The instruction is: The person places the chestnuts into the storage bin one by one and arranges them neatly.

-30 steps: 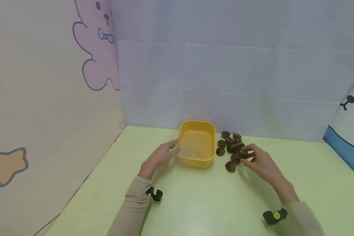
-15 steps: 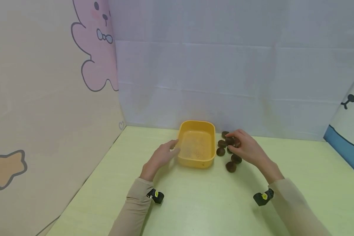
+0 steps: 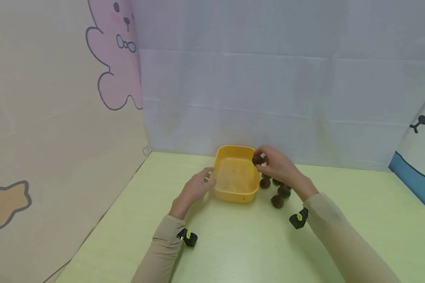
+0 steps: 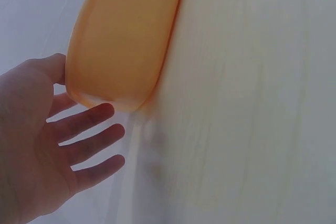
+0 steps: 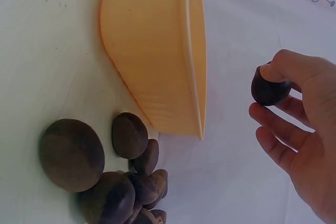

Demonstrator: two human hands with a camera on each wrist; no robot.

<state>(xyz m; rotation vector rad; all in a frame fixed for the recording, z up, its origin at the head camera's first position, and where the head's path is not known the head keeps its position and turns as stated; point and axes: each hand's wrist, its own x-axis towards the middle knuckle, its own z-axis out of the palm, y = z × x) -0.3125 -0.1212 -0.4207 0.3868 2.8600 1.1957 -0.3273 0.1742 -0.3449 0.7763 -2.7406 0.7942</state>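
Observation:
My right hand (image 3: 278, 164) pinches a dark brown chestnut (image 3: 257, 160) between thumb and fingers, above the right rim of a yellow plastic box (image 3: 235, 196). In the right wrist view that chestnut (image 5: 270, 88) is raised higher than the box rim. The left hand (image 3: 194, 190) rests at the box's left side, its fingers fairly straight. In the left wrist view, thumb and index finger of this hand (image 4: 44, 135) touch the box's rim (image 4: 71, 61), while the other fingers spread beside it. No chestnuts show inside the box.
Several chestnuts (image 3: 277, 201) lie in a loose heap on the pale yellow-green table (image 3: 233, 243), right of the box; my right hand covers some of them. A white cloth (image 3: 269, 86) hangs close behind the box, with printed cloth (image 3: 56, 118) at the left.
My right hand has picked up a chestnut from the heap and carried it left and up to the box's right rim. The left hand has stayed at the box.

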